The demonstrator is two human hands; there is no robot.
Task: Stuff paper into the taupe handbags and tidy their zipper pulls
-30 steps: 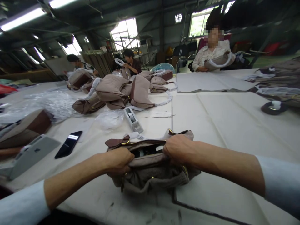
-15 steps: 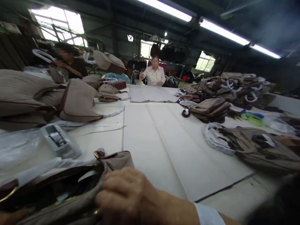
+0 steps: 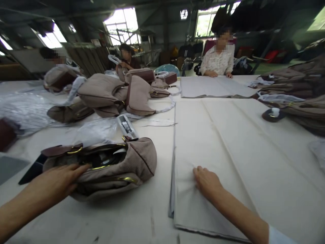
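Pinching the near rim of one bag [image 3: 142,157] at its left end with the left hand [image 3: 56,178], laying fingers over the opening. Bunching right hand [image 3: 207,181] fingertips together on one near sheet [image 3: 215,152], creasing it; being unable to tell pinching from pressing. Finding the bag lying on the table [image 3: 132,220] at near left, well left of the right fingers, stretching lengthwise left to right, touching only the nearer left hand. Counting farther off: one dispenser [image 3: 127,127], one far sheet [image 3: 215,86], three co-workers [image 3: 218,61], several overlapping bags [image 3: 139,95], uncountable exactly.
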